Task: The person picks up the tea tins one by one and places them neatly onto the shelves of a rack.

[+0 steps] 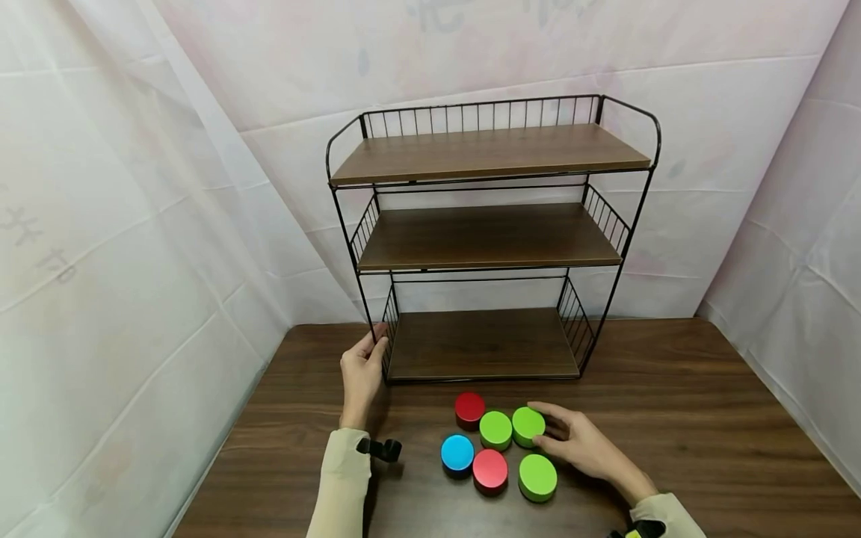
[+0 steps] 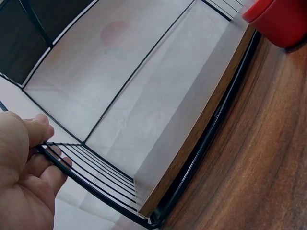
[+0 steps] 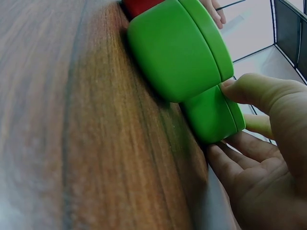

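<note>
A three-tier shelf rack (image 1: 491, 232) with black wire frame and brown boards stands on the table. My left hand (image 1: 362, 371) grips its lower left side frame, thumb on one side and fingers behind the wires in the left wrist view. In front of the rack, my right hand (image 1: 581, 446) holds a round green lidded jar (image 1: 528, 426) from the right, between thumb and fingers. Close beside that jar is a second green jar (image 1: 495, 430). A third green jar (image 1: 537, 478) sits nearer me and partly covers the held one in the right wrist view.
A dark red jar (image 1: 469, 410), a blue jar (image 1: 457, 455) and a lighter red jar (image 1: 490, 471) stand left of the green ones on the brown wooden table (image 1: 673, 403). White cloth (image 1: 168, 246) hangs behind and at both sides.
</note>
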`<act>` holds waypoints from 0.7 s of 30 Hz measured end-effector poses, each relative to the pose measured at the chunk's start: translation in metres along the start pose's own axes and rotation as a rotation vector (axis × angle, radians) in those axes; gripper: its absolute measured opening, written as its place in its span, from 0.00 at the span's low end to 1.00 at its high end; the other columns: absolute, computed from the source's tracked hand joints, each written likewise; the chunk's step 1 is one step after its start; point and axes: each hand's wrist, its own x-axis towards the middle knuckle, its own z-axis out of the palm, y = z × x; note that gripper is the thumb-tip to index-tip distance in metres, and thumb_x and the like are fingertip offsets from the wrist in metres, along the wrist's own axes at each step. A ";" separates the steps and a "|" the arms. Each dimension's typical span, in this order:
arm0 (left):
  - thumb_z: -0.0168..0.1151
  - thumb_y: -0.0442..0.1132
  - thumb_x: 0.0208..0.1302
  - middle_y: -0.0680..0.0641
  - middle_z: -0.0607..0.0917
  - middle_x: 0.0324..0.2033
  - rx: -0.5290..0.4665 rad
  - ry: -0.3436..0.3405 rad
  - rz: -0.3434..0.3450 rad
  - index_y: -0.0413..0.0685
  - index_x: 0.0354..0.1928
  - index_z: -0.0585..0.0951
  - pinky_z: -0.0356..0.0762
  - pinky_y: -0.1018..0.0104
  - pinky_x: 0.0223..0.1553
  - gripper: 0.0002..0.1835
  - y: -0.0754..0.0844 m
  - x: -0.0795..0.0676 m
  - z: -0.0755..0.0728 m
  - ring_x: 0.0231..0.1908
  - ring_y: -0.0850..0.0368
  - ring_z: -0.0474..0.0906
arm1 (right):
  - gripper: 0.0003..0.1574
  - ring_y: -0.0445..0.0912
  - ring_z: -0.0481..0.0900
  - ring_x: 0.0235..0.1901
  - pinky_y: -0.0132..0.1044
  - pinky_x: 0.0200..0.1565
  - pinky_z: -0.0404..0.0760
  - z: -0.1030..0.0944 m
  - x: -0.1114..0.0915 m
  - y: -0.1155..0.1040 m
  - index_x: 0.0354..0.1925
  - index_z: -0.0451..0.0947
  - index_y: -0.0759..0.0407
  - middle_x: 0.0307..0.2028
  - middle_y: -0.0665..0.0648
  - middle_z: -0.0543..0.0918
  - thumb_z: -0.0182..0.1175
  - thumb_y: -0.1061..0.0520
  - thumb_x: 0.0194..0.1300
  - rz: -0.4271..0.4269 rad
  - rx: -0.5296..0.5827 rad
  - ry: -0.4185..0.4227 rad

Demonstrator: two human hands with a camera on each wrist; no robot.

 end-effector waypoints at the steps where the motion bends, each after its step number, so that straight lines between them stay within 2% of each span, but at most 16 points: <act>1: 0.62 0.28 0.72 0.36 0.86 0.55 0.001 -0.002 0.003 0.34 0.60 0.83 0.75 0.88 0.48 0.16 0.005 -0.001 0.000 0.58 0.40 0.83 | 0.39 0.35 0.76 0.63 0.44 0.61 0.80 0.000 0.000 0.000 0.73 0.67 0.68 0.68 0.70 0.74 0.65 0.51 0.73 -0.002 -0.002 -0.001; 6: 0.61 0.27 0.72 0.34 0.86 0.55 0.015 -0.030 0.009 0.31 0.60 0.82 0.75 0.87 0.49 0.17 0.028 -0.006 -0.003 0.58 0.40 0.82 | 0.38 0.35 0.77 0.61 0.40 0.59 0.82 -0.003 0.000 -0.001 0.72 0.67 0.68 0.67 0.70 0.75 0.65 0.50 0.73 -0.009 -0.013 -0.005; 16: 0.61 0.27 0.72 0.35 0.86 0.55 -0.019 -0.032 -0.001 0.31 0.60 0.82 0.76 0.87 0.46 0.17 0.028 -0.008 -0.003 0.58 0.41 0.82 | 0.37 0.42 0.77 0.63 0.41 0.58 0.83 -0.006 -0.001 -0.005 0.71 0.69 0.67 0.67 0.68 0.76 0.66 0.50 0.72 -0.004 -0.065 -0.002; 21: 0.60 0.26 0.72 0.33 0.85 0.56 -0.031 -0.035 -0.012 0.30 0.60 0.81 0.75 0.87 0.49 0.17 0.027 -0.007 -0.004 0.59 0.40 0.81 | 0.37 0.38 0.77 0.62 0.40 0.58 0.83 -0.007 0.002 -0.006 0.70 0.70 0.66 0.66 0.68 0.77 0.67 0.51 0.71 -0.015 -0.049 0.001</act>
